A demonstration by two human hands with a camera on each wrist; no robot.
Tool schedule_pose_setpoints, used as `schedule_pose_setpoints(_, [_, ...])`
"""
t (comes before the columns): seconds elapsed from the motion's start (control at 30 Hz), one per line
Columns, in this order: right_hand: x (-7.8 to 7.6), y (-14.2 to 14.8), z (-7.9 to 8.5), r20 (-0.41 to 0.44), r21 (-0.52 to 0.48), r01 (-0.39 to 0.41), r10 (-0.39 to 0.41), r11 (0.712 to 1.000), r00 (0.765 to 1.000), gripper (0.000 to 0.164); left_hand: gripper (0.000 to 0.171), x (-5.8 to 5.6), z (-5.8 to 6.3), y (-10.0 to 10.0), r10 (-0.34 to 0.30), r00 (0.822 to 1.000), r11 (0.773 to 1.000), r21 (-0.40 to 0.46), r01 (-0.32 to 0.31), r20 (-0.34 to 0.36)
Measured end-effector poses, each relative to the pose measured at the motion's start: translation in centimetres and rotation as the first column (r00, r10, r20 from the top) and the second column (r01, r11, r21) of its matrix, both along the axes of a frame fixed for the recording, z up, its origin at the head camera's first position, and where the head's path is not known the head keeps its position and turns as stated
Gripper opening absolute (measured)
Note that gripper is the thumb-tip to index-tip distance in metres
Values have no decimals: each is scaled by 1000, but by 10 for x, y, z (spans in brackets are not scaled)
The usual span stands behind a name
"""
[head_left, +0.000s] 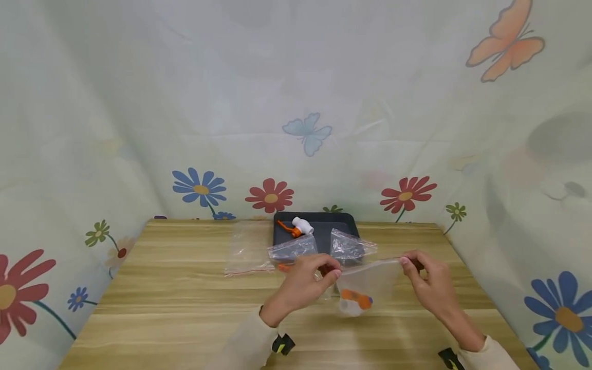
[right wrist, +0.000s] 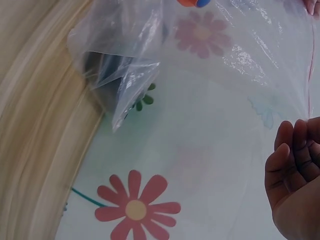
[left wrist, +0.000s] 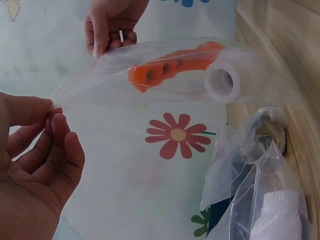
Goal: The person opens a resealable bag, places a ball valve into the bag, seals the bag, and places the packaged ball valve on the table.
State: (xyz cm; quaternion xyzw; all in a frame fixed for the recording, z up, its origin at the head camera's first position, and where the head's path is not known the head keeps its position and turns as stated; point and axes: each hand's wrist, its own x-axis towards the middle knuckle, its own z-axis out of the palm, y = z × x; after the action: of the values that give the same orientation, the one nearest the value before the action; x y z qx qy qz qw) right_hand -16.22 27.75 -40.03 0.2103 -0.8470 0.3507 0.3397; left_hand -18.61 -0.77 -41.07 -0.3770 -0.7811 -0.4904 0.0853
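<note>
A clear zip bag [head_left: 381, 280] hangs between my two hands over the front part of the table. My left hand [head_left: 302, 282] pinches one top corner with thumb and fingertips; my right hand [head_left: 430, 285] pinches the opposite corner. Inside, at the bottom of the bag, lies a white plastic ball valve [left wrist: 223, 80] with an orange handle [left wrist: 167, 67]. The red seal line [right wrist: 311, 65] along the bag's top shows in the right wrist view, stretched between the hands.
A dark tray [head_left: 324, 218] stands at the table's back edge, holding another white valve [head_left: 302, 226] with an orange handle. Two bags with contents, a left one [head_left: 293, 249] and a right one [head_left: 349, 244], lie over its front. A flat clear bag [head_left: 250, 249] lies left of it.
</note>
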Motion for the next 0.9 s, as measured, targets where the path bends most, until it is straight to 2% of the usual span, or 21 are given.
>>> schedule_pose_setpoints(0.17, [-1,11,-6,20,-8,56,-55,998,998,15,12,-5,-9,15,-39,999,999,7,39,23])
schedule_pose_setpoints(0.5, [-7,32,-18,37,-9,131,-130,991,991,13,13,-15,-22,41,-67,995,998,23,65,80])
schedule_pose_setpoints(0.6, [-8,38,-20,43,-18,170,-169,985,985,14,12,-18,-25,50,-56,995,998,20,55,84])
schedule_pose_setpoints(0.7, [-8,44,-20,59,-21,210,-208,977,976,14,11,-21,-27,60,-20,994,1000,7,19,107])
schedule_pose_setpoints(0.8, [-12,49,-20,86,-3,240,-238,971,967,11,10,-25,-28,68,16,984,1000,14,-18,175])
schedule_pose_setpoints(0.9, [-17,53,-21,120,36,250,-253,968,960,9,10,-31,-29,74,35,967,998,39,-46,251])
